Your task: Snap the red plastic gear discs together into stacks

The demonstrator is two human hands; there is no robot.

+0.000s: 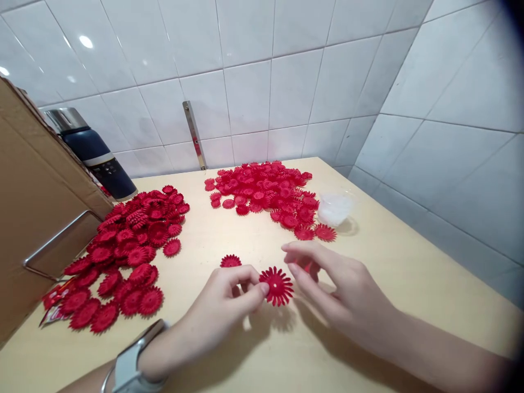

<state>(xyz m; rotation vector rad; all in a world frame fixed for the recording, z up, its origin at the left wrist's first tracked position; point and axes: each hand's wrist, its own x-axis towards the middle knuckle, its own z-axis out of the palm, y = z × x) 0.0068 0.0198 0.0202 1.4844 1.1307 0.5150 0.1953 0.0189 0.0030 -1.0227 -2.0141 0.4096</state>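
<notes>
Far left: a cardboard box (36, 218) leans over the table edge, a dark flask (96, 155) standing behind it against the tiled wall.

Beside the box, the left pile of red flower pieces (126, 256) spreads wide across the table (409, 262), many overlapping. A torn red wrapper (53, 305) pokes out at its near corner.

My left hand (223, 305), watch on the wrist, pinches 1 red daisy-shaped disc (277, 285) by its edge between thumb and forefinger, held just above the table. 1 loose red piece (230, 261) lies just behind my knuckles.

My right hand (335, 286) sits just right of the disc, fingers curled in toward it. Something small and red shows under the fingertips; I cannot tell whether it is gripped or merely lying beneath, so the hold there is uncertain.

Behind, the second pile (266, 194) runs toward the wall corner, with a small clear plastic cup (334, 208) touching its right end.

Risks, as I judge them: the edge pinch is light, so pressure from the right could flip the disc out of my grip. The thin petals look bendable. My right forearm is near the cup and outlying pieces; a careless sweep could tip it or mix the 2 piles.
</notes>
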